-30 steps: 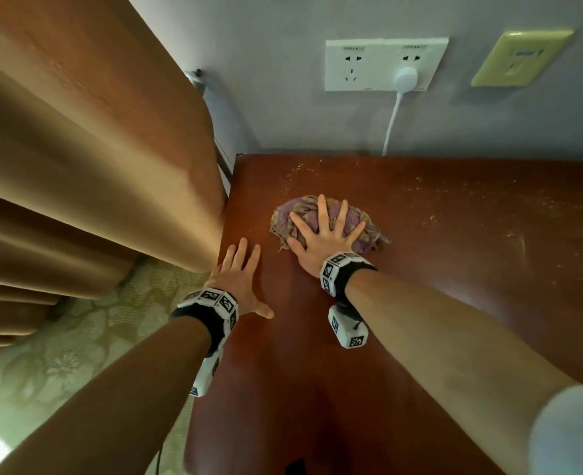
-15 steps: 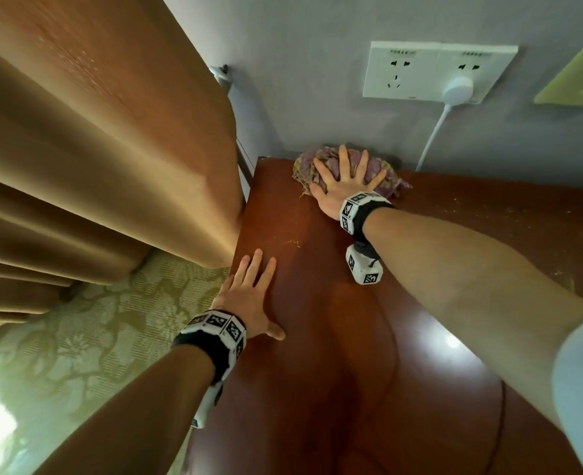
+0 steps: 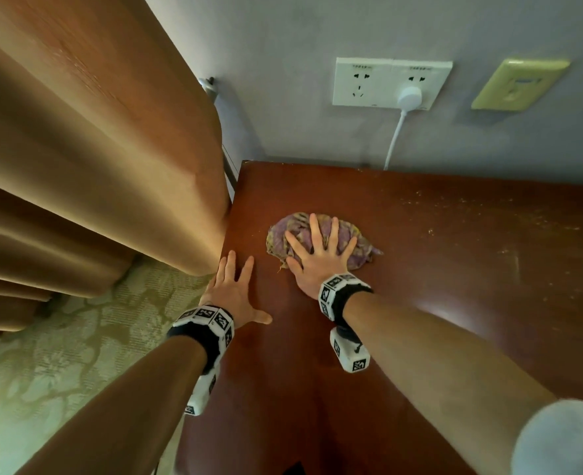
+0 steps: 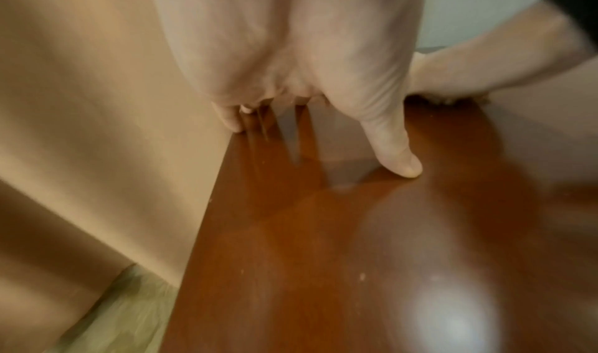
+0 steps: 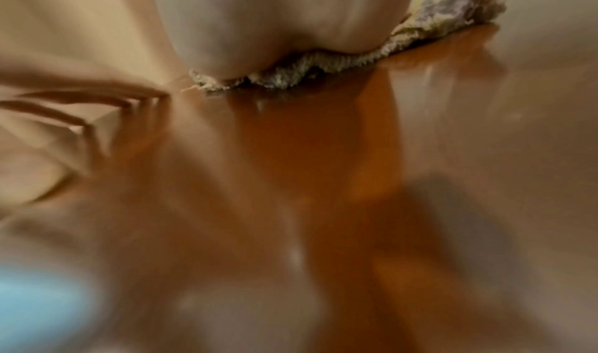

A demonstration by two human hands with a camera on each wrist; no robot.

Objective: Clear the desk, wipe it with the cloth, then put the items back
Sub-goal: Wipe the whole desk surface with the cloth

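Note:
A crumpled purple and yellow cloth (image 3: 358, 246) lies on the reddish-brown desk (image 3: 454, 269), near its far left corner. My right hand (image 3: 320, 252) presses flat on it with fingers spread. The right wrist view shows the cloth's (image 5: 453, 13) frayed edge sticking out under the palm. My left hand (image 3: 235, 286) rests flat on the desk's left edge, fingers straight, thumb out to the right. In the left wrist view the left thumb (image 4: 398, 159) touches the glossy desk top (image 4: 356, 256). Pale crumbs speckle the desk to the right.
A tan curtain (image 3: 77, 149) hangs against the desk's left side. On the grey wall behind are a white double socket (image 3: 386, 82) with a plug and white cable (image 3: 394, 142), and a yellowish wall plate (image 3: 519, 84). Patterned carpet (image 3: 60, 354) lies below left.
My right hand pushed the cloth to the far left corner by the wall, then drew it back toward me. The left hand has stayed on the desk's left edge.

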